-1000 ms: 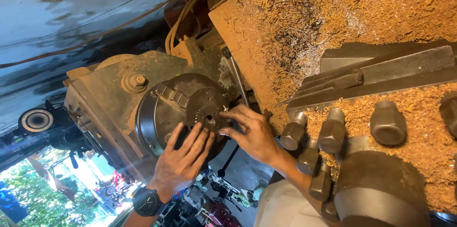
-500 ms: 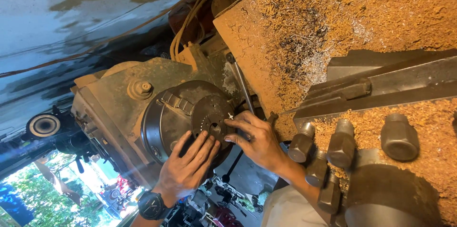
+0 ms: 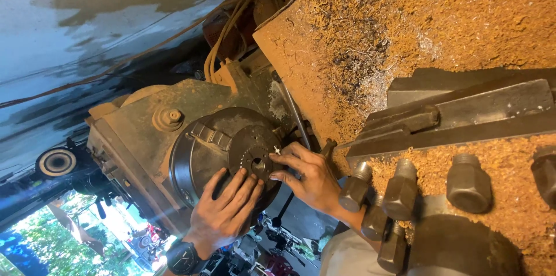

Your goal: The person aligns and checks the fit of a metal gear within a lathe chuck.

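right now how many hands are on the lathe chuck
2. The left hand, a watch on its wrist, lies flat with fingers spread on the lathe chuck. The right hand pinches at the round perforated disc held at the chuck's centre.

both hands crowd the front of the lathe chuck (image 3: 202, 160): the left hand (image 3: 223, 209) lies flat across its lower face, the right hand (image 3: 310, 177) pinches at the perforated disc (image 3: 255, 157). the headstock (image 3: 145, 119) closes off the far side. the tool post bolts (image 3: 399, 186) stand just beside the right wrist, walling that side. chip-covered carriage (image 3: 452, 27) blocks above; open room remains below the chuck.
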